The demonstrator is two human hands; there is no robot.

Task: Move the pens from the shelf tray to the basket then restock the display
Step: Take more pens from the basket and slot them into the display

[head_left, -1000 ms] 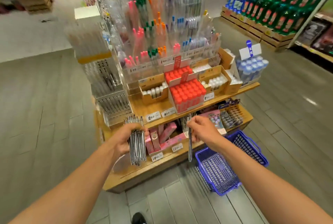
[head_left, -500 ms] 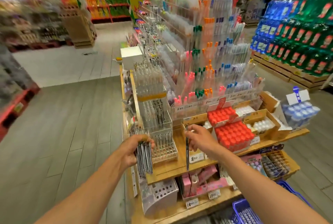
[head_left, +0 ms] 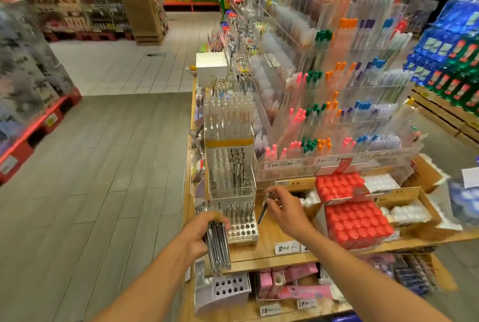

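Observation:
My left hand (head_left: 201, 233) grips a bundle of silver pens (head_left: 218, 249), their tips hanging down past the shelf edge. My right hand (head_left: 286, 210) pinches a single dark pen (head_left: 263, 209), tilted, just right of the clear tiered pen display (head_left: 230, 166). The display's lowest tier (head_left: 242, 231) shows several bare holes, with a few pens standing behind them. Of the blue basket (head_left: 346, 318) only a sliver shows at the bottom edge.
The wooden shelf (head_left: 269, 257) carries price tags, red-capped tubes (head_left: 357, 223) and cardboard boxes of white items (head_left: 407, 214). A white holed holder (head_left: 228, 288) and pink boxes (head_left: 287, 280) sit on the lower shelf. Tall racks of coloured pens (head_left: 337, 103) rise behind. Open grey floor (head_left: 98, 166) lies left.
My view has lifted from the basket toward the display. Both hands rose with their pens; the right hand's pen moved from hanging upright to tilted beside the display's lowest tier.

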